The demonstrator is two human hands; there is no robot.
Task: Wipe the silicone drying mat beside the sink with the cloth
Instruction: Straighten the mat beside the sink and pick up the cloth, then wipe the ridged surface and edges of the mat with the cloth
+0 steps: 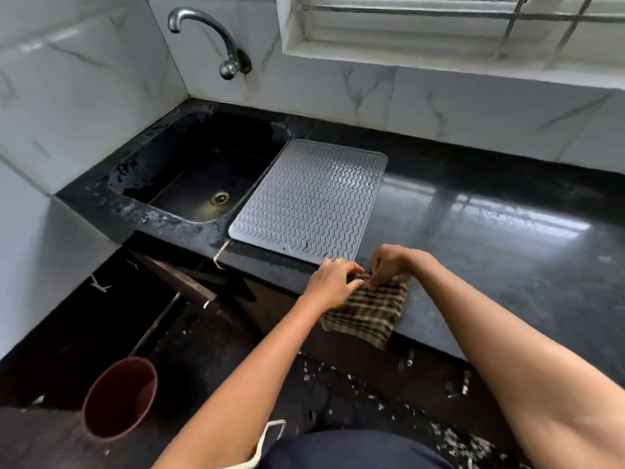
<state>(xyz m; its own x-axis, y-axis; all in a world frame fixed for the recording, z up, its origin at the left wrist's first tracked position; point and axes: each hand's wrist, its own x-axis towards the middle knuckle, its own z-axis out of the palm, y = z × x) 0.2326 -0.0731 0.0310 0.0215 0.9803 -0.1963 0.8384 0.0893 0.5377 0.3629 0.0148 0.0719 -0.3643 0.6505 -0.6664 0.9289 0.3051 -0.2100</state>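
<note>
A grey ribbed silicone drying mat (309, 201) lies flat on the black counter, just right of the sink (203, 177). A brown checked cloth (370, 309) lies folded at the counter's front edge, right below the mat's near corner, partly hanging over the edge. My left hand (333, 282) pinches the cloth's top left edge. My right hand (392, 264) pinches its top edge beside the left one. Both hands sit just short of the mat's front edge.
The black stone counter (490, 238) stretches to the right with a glossy surface. A curved tap (206, 35) juts from the tiled wall above the sink. A dark red bucket (120, 397) stands on the floor at lower left. A window sill runs above the back wall.
</note>
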